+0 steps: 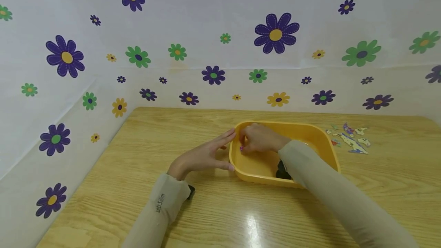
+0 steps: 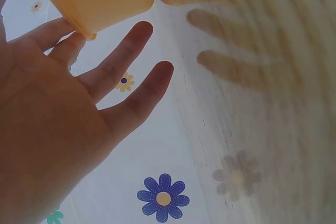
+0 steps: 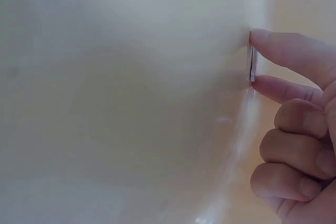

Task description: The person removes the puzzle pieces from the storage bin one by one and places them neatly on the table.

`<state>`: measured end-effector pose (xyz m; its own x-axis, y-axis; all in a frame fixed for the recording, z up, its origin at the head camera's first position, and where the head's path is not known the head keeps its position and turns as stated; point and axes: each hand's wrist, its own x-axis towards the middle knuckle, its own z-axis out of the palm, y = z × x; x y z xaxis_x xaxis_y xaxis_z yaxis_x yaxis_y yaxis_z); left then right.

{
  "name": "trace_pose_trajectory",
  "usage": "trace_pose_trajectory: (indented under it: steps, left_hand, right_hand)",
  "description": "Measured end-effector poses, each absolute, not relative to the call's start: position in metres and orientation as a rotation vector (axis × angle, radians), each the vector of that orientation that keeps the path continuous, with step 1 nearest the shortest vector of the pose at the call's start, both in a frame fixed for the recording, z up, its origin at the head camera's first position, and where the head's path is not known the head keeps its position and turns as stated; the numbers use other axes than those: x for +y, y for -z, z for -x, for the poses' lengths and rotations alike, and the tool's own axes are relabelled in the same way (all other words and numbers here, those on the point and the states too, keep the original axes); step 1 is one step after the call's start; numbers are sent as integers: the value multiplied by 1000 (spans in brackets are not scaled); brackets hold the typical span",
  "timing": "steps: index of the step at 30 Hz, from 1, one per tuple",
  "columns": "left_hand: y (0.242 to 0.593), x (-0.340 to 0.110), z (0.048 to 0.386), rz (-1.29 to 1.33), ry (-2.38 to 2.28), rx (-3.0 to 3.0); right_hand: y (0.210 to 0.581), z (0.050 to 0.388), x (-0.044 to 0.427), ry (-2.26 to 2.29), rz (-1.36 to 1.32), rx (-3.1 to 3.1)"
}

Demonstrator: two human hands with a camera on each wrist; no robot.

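A yellow plastic tub [image 1: 320,146] stands on the wooden table. Inside it, near its left end, my right hand [image 1: 260,139] pinches a small thin flat piece [image 3: 252,64] between thumb and index finger, the other fingers curled in. The piece shows a bit of purple in the head view; its kind cannot be made out. My left hand [image 1: 203,159] rests against the tub's left end from outside, fingers spread and fairly straight. In the left wrist view, some fingers [image 2: 68,49] touch the tub's rim while two others point past it.
Several small flat cutout pieces [image 1: 353,142], white, blue, red and green, lie on the wooden table [image 1: 179,129] right of the tub. Behind and to the left rises a white sheet [image 1: 206,18] with printed flowers.
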<state>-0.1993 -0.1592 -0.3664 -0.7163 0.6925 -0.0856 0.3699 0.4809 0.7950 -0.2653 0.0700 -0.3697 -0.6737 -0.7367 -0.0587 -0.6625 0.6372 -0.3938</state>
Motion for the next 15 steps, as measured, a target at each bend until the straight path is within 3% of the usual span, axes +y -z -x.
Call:
trace_pose_trajectory:
  steps: [15]
  left_hand:
    - [365, -159, 199, -908, -1126, 2321]
  right_hand:
    - [349, 262, 76, 619, 1218, 2627]
